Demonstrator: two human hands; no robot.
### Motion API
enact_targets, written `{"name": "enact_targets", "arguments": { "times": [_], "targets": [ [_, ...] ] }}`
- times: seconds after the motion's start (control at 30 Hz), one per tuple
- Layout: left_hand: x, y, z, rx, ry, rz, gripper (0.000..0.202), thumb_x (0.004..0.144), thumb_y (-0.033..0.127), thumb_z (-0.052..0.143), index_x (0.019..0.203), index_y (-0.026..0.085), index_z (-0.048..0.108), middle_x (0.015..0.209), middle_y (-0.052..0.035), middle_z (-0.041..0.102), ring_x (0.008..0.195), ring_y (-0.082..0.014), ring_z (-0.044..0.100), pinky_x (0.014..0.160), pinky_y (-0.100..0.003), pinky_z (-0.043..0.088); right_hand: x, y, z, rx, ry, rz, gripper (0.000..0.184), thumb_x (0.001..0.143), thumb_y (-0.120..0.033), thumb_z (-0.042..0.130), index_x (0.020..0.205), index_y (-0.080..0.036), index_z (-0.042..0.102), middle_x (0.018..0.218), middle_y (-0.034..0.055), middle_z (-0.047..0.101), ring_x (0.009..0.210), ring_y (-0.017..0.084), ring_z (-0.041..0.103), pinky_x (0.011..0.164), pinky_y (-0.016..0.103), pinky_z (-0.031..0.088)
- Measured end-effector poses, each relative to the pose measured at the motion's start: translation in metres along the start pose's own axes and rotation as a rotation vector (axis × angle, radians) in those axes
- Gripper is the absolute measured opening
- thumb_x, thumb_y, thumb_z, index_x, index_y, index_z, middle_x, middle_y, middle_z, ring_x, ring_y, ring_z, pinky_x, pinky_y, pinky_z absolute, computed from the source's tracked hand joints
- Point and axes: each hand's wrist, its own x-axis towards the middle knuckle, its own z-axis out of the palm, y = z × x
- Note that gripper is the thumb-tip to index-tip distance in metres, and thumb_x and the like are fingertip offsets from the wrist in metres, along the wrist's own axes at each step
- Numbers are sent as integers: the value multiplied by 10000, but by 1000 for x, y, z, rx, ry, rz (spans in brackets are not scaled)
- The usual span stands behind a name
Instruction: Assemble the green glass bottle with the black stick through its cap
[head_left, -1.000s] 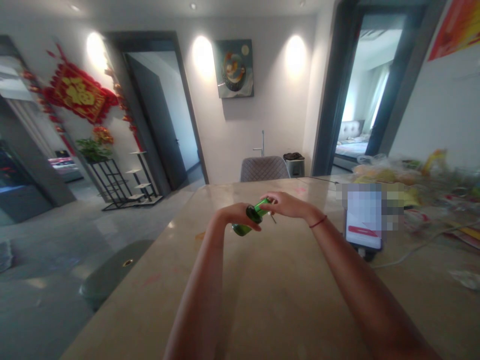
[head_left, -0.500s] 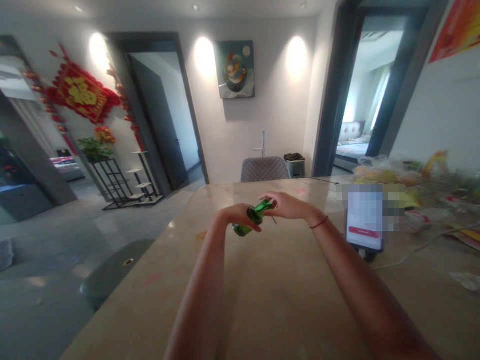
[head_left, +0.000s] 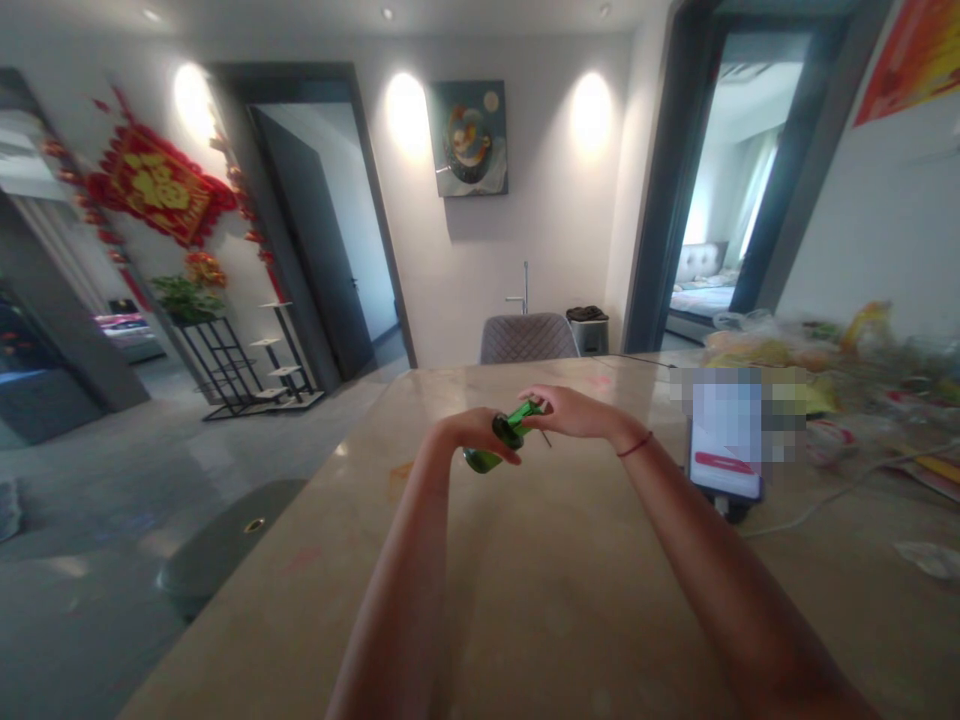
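Both of my hands meet above the table (head_left: 517,560), around a shiny green glass-like object. My left hand (head_left: 474,428) is closed on a rounded green part (head_left: 480,460), whose bottom shows below the palm. Above that, a dark green round end (head_left: 508,431) narrows up towards the right. My right hand (head_left: 574,410) pinches the narrow green end (head_left: 527,410) with its fingertips. Whether these green parts are one piece or two, I cannot tell. A thin dark stick (head_left: 547,439) pokes out below the right fingers.
Right of my right forearm, a phone (head_left: 724,440) stands upright with a white cable (head_left: 806,515). Behind it lie plastic bags and clutter (head_left: 817,350). A grey chair (head_left: 529,338) stands at the far edge, and a green stool (head_left: 225,530) is at the left.
The view has shifted very slightly. Both hands keep their hold on the green object, in nearly the same place.
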Motion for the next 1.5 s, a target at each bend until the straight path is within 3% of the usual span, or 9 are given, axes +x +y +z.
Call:
{"name": "enact_targets", "arguments": {
  "times": [0.1, 0.23, 0.43, 0.57, 0.8, 0.97, 1.07, 1.3, 1.5],
  "targets": [
    [-1, 1, 0, -3, 6, -1, 543, 512, 534, 709, 910, 170, 641, 875, -29, 677, 783, -173, 601, 654, -220, 424, 0, 1, 0, 42, 0, 52, 502, 782, -453, 598, 1155, -124, 533, 1005, 126, 648, 724, 147, 619, 604, 229, 473],
    [-2, 2, 0, -17, -3, -10, 539, 515, 526, 711, 916, 172, 638, 881, -27, 677, 784, -172, 606, 646, -217, 425, 1, 2, 0, 87, -28, 106, 419, 859, -463, 468, 1046, -104, 580, 899, 120, 658, 566, 117, 593, 477, 211, 448],
    [-2, 3, -1, 7, 17, -3, 531, 513, 521, 712, 909, 173, 646, 872, -29, 680, 782, -184, 607, 656, -231, 428, 0, -1, -2, -5, 79, 0, 391, 774, -318, 626, 1093, -100, 569, 1000, 122, 643, 721, 133, 604, 635, 238, 477],
    [-1, 2, 0, 4, 10, -2, 525, 518, 521, 713, 911, 179, 645, 881, -24, 682, 788, -175, 607, 654, -219, 428, 1, 1, -2, 7, 59, -4, 310, 789, -336, 600, 994, -104, 609, 878, 96, 658, 702, 140, 598, 633, 252, 474],
    [0, 1, 0, 25, 10, -3, 525, 532, 532, 699, 909, 171, 646, 901, -37, 680, 795, -183, 606, 672, -233, 426, 1, 10, 0, 73, 90, -16, 685, 700, -376, 700, 1262, -110, 412, 1068, 157, 596, 834, 172, 612, 718, 289, 495],
    [1, -1, 0, -5, -15, -12, 542, 524, 531, 702, 918, 165, 636, 885, -41, 677, 785, -181, 606, 652, -229, 430, 0, 5, -2, 94, -20, 75, 428, 825, -426, 541, 1093, -93, 540, 873, 110, 641, 596, 124, 588, 523, 237, 467],
    [2, -3, 0, 8, -11, -10, 543, 517, 541, 704, 906, 167, 636, 894, -41, 677, 789, -182, 606, 661, -230, 430, -1, 1, -4, 61, -11, 30, 343, 801, -365, 587, 1027, -107, 579, 887, 100, 648, 626, 125, 593, 535, 226, 464],
    [0, 0, 0, 20, 4, -17, 523, 520, 533, 710, 894, 174, 639, 902, -33, 680, 793, -172, 606, 658, -215, 427, 2, 6, -1, 21, 90, -45, 458, 725, -308, 672, 1122, -107, 564, 1031, 123, 643, 835, 180, 616, 694, 266, 486],
    [0, 0, 0, 4, 18, -22, 532, 509, 542, 711, 896, 182, 646, 858, -23, 679, 761, -171, 602, 631, -219, 424, 3, 6, -2, 58, 12, 49, 409, 858, -437, 476, 1006, -85, 623, 892, 114, 661, 636, 138, 608, 573, 243, 468]
  ]
}}
